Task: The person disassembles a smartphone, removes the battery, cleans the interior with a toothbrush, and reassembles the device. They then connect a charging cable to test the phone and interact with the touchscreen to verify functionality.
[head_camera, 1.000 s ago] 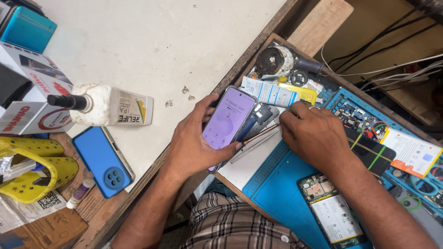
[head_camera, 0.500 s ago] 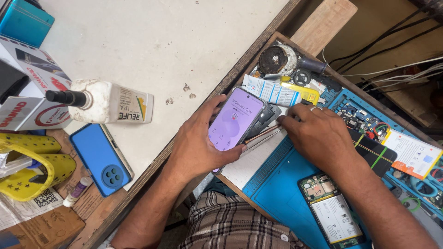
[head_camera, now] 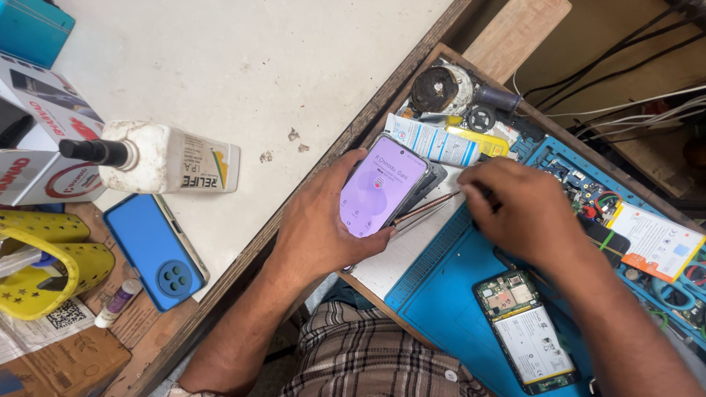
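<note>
My left hand (head_camera: 318, 228) grips a smartphone (head_camera: 382, 185) with a lit purple screen, held tilted over the edge of a wooden tray. My right hand (head_camera: 518, 213) is closed on the end of a thin metal tool (head_camera: 426, 208), whose tip points at the phone's right edge. Both hands work above a blue repair mat (head_camera: 456, 294). An opened phone (head_camera: 523, 329) with bare circuit board and battery lies on the mat near my right forearm.
A white bottle (head_camera: 158, 158) with a black nozzle lies on the white table. A blue phone (head_camera: 154, 250) lies face down beside a yellow object (head_camera: 48, 261). The tray's far end holds tubes (head_camera: 434, 141), a round spool (head_camera: 435, 88) and small parts. Cables run at upper right.
The view has shifted slightly. My right hand has moved a little right and now shows the thin tool drawn out toward the phone's edge. The left hand keeps holding the phone.
</note>
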